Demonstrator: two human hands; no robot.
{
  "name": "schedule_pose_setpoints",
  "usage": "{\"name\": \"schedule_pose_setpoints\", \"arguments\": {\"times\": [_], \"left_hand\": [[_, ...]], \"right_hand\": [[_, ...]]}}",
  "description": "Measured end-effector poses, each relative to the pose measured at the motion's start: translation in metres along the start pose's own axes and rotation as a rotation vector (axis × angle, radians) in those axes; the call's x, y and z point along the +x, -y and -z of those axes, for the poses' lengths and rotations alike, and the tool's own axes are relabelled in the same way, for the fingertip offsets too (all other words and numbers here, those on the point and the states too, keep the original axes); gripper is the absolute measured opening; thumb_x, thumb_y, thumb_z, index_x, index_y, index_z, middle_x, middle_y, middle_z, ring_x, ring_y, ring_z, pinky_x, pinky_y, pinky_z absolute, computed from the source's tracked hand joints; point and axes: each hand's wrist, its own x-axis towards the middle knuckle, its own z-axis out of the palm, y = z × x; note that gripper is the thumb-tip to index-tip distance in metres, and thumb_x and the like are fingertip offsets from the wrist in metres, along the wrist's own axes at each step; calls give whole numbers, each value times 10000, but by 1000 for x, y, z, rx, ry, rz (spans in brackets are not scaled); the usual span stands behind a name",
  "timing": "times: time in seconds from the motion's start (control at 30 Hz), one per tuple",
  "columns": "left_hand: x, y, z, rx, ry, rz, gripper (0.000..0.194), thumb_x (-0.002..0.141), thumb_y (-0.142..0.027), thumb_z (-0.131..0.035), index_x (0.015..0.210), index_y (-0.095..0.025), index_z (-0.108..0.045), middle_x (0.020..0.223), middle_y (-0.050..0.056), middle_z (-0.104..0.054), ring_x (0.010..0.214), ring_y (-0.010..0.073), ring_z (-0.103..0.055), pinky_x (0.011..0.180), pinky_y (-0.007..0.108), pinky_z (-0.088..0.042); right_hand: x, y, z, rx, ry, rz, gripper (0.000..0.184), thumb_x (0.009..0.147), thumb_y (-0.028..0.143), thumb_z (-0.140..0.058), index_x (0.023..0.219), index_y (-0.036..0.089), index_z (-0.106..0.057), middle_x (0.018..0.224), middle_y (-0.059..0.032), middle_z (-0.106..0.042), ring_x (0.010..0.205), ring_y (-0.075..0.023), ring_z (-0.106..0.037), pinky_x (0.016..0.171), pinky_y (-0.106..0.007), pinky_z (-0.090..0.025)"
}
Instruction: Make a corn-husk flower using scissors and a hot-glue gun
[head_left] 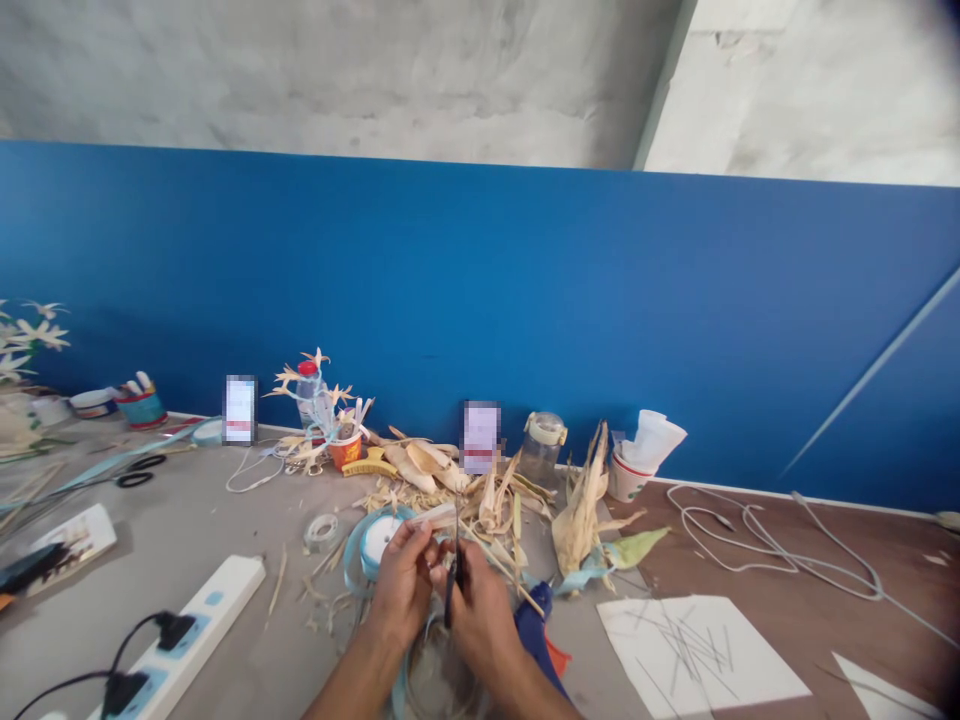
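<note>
- Near the mid-front of the worktop point(247, 530), L hand point(405, 570) pinches a small pale piece point(431, 563); too small to tell what. Its fingertips almost meet those of the R hand.
- R hand point(480, 590) grips black-handled scissors point(451, 590), blades up & away from the body; can't tell if blades are parted.
- Technique, my read: pinch close to the working spot so the piece can't twist; L fingertips off the blade line; small controlled moves w/ the tips, as thin dry stuff prob. splits.
- Steady both wrists, esp. w/ hands this tight together.
- Behind the hands, twd the back edge: dried husks point(424, 470). Blades point that way, so they could snag; lift before swinging.
- L side: ribbon spool point(379, 538) just beside L hand, tape roll point(322, 533) a bit further out, power strip point(202, 625) twd the front-L. Short elbow moves best; mind the plug cords.
- R side: blue glue gun point(534, 620) right by R forearm, so little elbow room. Past it, paper sheet point(675, 670) w/ thin dark sticks near the front-R.
- Back edge runs along the blue partition point(450, 280); front edge out of view.
</note>
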Motion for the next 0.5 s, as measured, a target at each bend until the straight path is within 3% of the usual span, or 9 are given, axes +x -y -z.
{"name": "schedule_pose_setpoints", "arguments": {"times": [0.13,0.27,0.5], "left_hand": [[3,-2,3,77,-15,-36,260,612,-264,-755,657,-170,-517,412,-65,-478,454,93,-519,404,153,-356],[7,-5,6,115,-31,-114,251,601,-256,-758,660,-162,-532,403,-77,-480,437,72,-501,507,180,-427],[13,-12,9,154,16,-188,221,599,-256,-745,687,-163,-565,502,-71,-538,436,55,-467,533,196,-419]], "right_hand": [[-1,1,2,-40,12,0,255,800,279,-493,1026,179,-555,886,-74,-683,765,-199,-627,667,-260,-447],[-1,1,3,-87,31,14,297,799,318,-499,1042,161,-566,849,-78,-682,726,-198,-616,650,-265,-446],[-1,4,6,-159,123,-22,298,786,305,-505,1032,147,-565,767,-60,-663,665,-185,-588,613,-253,-421]]}}
